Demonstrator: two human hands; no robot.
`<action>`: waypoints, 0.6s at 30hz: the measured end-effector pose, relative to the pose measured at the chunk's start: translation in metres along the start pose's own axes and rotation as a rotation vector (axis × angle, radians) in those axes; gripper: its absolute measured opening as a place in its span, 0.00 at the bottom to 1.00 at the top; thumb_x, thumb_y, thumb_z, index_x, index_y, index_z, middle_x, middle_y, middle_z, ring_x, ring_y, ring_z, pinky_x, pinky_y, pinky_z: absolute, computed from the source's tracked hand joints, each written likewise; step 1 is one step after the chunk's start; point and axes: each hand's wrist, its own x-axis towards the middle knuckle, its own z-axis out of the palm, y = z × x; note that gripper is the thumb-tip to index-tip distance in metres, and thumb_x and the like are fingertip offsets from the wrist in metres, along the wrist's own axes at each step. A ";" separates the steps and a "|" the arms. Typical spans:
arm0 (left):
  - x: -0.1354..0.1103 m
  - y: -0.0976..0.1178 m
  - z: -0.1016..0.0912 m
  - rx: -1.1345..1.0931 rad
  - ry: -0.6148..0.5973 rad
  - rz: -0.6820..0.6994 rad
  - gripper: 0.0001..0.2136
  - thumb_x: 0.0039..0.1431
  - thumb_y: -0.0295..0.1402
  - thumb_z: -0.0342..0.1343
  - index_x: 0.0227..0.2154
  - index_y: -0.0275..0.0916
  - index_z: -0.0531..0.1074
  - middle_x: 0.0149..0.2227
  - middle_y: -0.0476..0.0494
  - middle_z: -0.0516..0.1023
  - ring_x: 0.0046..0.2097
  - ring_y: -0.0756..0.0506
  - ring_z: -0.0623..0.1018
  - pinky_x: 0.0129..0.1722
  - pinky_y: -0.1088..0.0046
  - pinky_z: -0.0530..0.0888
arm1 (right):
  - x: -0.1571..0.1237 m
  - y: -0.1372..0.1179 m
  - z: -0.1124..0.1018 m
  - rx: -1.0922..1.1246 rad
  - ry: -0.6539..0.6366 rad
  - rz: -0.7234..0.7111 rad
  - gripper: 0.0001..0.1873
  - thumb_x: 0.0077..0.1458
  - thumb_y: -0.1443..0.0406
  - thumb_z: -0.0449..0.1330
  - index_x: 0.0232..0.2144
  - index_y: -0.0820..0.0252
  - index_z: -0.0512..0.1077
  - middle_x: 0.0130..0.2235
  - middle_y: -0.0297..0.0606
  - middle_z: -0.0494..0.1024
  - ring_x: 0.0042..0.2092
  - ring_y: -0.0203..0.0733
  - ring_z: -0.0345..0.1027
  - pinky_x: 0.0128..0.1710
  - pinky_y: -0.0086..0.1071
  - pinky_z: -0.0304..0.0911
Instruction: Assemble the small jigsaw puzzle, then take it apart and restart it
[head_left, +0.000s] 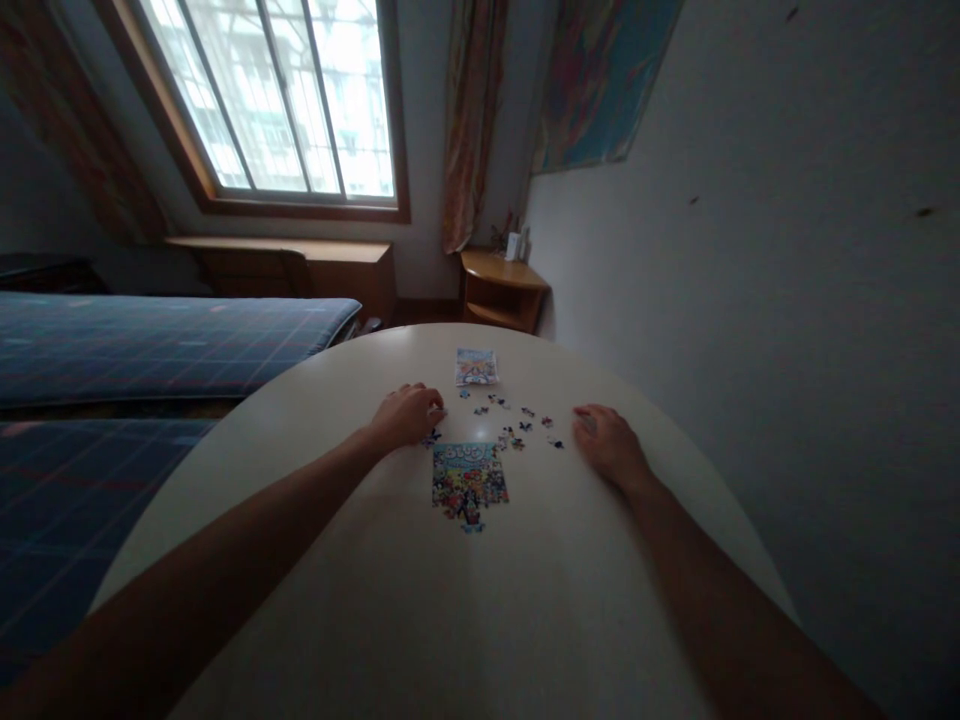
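Lying title-end away: puzzle [469, 480] | left hand [407, 414] grip can't tell | right hand [609, 442] grip loose, empty

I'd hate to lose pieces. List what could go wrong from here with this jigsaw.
1. The left hand sits at the upper left corner of the assembled part; a nudge might split joined pieces.
2. The loose pieces lie scattered between the hands; the right hand, close beside them, could sweep some across the table.
3. The light is dim, so small pieces may be misread.
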 end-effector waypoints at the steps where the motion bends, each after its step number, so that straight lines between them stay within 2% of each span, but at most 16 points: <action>1: 0.003 0.000 0.000 0.000 -0.007 -0.002 0.10 0.59 0.37 0.56 0.40 0.42 0.79 0.44 0.38 0.79 0.47 0.37 0.78 0.48 0.61 0.73 | 0.000 -0.001 0.000 0.000 -0.001 0.001 0.18 0.58 0.63 0.54 0.47 0.61 0.76 0.51 0.50 0.77 0.54 0.52 0.70 0.58 0.46 0.63; 8: 0.011 0.001 0.000 -0.050 -0.059 0.038 0.07 0.56 0.32 0.59 0.37 0.41 0.78 0.38 0.44 0.82 0.42 0.42 0.80 0.44 0.69 0.74 | -0.001 -0.003 -0.002 -0.010 -0.004 0.004 0.19 0.58 0.63 0.53 0.47 0.63 0.76 0.52 0.52 0.76 0.54 0.53 0.70 0.58 0.47 0.62; 12: 0.003 0.007 0.000 -0.069 -0.042 0.070 0.12 0.58 0.28 0.56 0.44 0.44 0.76 0.40 0.47 0.82 0.44 0.43 0.80 0.47 0.68 0.73 | -0.001 -0.002 -0.001 -0.008 0.004 0.006 0.18 0.58 0.63 0.54 0.47 0.61 0.76 0.51 0.50 0.77 0.53 0.51 0.70 0.58 0.46 0.62; 14: -0.001 0.009 0.000 -0.067 -0.030 0.082 0.14 0.58 0.30 0.55 0.47 0.44 0.74 0.42 0.47 0.81 0.46 0.43 0.79 0.49 0.67 0.72 | -0.001 -0.002 -0.001 -0.006 0.006 0.005 0.17 0.58 0.63 0.54 0.47 0.60 0.76 0.51 0.50 0.77 0.53 0.51 0.70 0.58 0.46 0.62; 18: 0.003 0.010 0.000 -0.046 -0.048 0.101 0.13 0.60 0.36 0.56 0.47 0.43 0.76 0.44 0.43 0.80 0.47 0.41 0.79 0.50 0.65 0.73 | -0.001 -0.001 0.000 -0.002 0.008 0.004 0.17 0.58 0.63 0.54 0.47 0.61 0.76 0.51 0.50 0.77 0.54 0.51 0.70 0.58 0.47 0.62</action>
